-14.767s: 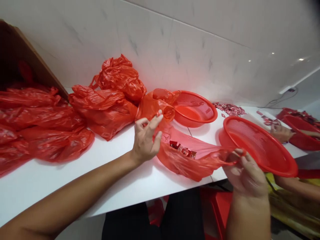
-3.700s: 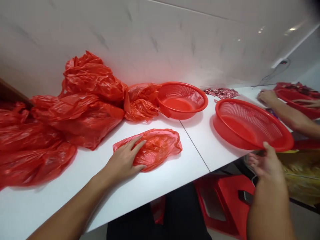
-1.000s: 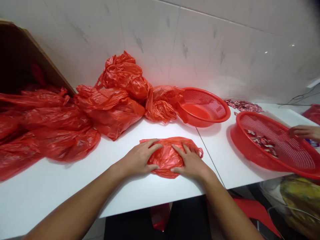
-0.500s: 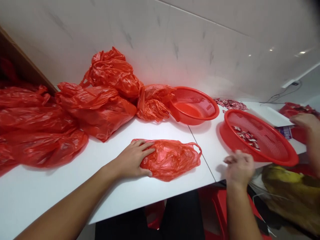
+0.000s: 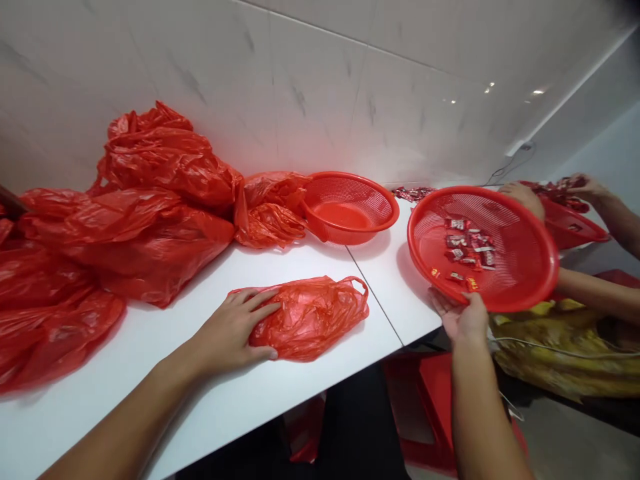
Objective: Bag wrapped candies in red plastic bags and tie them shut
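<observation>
My left hand (image 5: 240, 327) lies with fingers spread on the left end of a crumpled red plastic bag (image 5: 310, 320), which rests flat on the white table (image 5: 200, 393). One loop handle of the bag sticks out to the right. My right hand (image 5: 463, 317) grips the near rim of a red perforated basket (image 5: 520, 267), thumb over the edge and fingers underneath. The basket tilts toward me and shows several small wrapped candies (image 5: 467, 247), mostly dark red with a few red-and-yellow ones, in its bottom.
Several full red bags (image 5: 165, 173) are piled along the wall at left. A second red basket (image 5: 350, 207) stands behind, beside a smaller bag (image 5: 273, 213). At right, another person's hand (image 5: 590, 190) handles red wrappers. Below stands a red stool (image 5: 440, 400).
My right hand has moved from beside the basket to its rim, and the basket now tilts toward me. My left hand stays on the bag. The whole view has shifted right.
</observation>
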Demonstrator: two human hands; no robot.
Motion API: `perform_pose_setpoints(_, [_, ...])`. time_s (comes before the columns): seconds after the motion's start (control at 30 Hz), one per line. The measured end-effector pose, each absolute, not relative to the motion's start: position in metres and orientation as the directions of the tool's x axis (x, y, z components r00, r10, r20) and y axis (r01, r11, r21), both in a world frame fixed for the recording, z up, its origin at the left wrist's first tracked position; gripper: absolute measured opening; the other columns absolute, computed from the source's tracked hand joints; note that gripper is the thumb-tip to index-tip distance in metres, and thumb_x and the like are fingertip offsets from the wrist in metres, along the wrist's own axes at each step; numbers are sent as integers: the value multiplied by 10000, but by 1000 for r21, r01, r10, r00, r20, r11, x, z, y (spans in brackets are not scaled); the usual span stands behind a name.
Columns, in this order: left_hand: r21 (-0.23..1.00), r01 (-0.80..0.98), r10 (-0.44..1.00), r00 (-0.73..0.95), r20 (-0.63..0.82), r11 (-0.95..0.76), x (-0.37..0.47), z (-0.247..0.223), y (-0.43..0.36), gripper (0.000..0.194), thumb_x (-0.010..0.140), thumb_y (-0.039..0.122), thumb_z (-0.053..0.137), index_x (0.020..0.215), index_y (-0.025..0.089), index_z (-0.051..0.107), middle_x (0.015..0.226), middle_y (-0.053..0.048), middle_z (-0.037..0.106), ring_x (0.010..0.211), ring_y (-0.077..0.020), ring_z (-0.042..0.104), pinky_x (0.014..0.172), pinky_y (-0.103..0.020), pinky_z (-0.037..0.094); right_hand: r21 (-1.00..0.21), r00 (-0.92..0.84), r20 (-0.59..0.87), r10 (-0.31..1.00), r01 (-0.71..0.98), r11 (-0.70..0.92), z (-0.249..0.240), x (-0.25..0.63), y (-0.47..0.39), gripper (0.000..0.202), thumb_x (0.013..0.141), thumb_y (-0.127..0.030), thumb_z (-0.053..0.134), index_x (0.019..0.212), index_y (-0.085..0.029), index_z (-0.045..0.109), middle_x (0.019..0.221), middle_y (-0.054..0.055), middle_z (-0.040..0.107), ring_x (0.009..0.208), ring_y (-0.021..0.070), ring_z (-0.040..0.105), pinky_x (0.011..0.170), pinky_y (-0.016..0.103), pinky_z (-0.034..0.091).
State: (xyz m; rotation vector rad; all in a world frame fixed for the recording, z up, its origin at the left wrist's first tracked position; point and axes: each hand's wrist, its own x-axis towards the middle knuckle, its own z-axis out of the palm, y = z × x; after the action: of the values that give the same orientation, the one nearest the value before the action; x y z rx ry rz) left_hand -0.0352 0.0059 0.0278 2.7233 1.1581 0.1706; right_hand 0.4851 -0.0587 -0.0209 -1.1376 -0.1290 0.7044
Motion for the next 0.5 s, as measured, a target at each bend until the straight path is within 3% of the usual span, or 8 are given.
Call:
perform_pose_setpoints(0.17, [179, 708, 723, 690, 32, -683, -35, 29, 8, 814, 814, 712, 735, 1507, 301, 621, 1645, -66, 501, 1434, -455, 459, 1166, -628, 388, -888, 890, -95, 445, -278, 367, -30, 457, -67, 412, 638, -161, 663, 1035, -226, 574, 822, -65, 697, 648, 161, 711, 655, 436, 699])
perform_pose_setpoints(0.5, [234, 708, 734, 679, 34, -666, -36, 29, 3, 807, 792, 656, 780, 1507, 315, 623, 1640, -64, 508, 1450, -451, 442, 1194, -628, 366, -886, 945, -46, 324, -188, 423, -28, 437, -67, 348, 581, -160, 665, 919, -180, 587, 821, -34, 661, 659, 154, 667, 537, 329, 672])
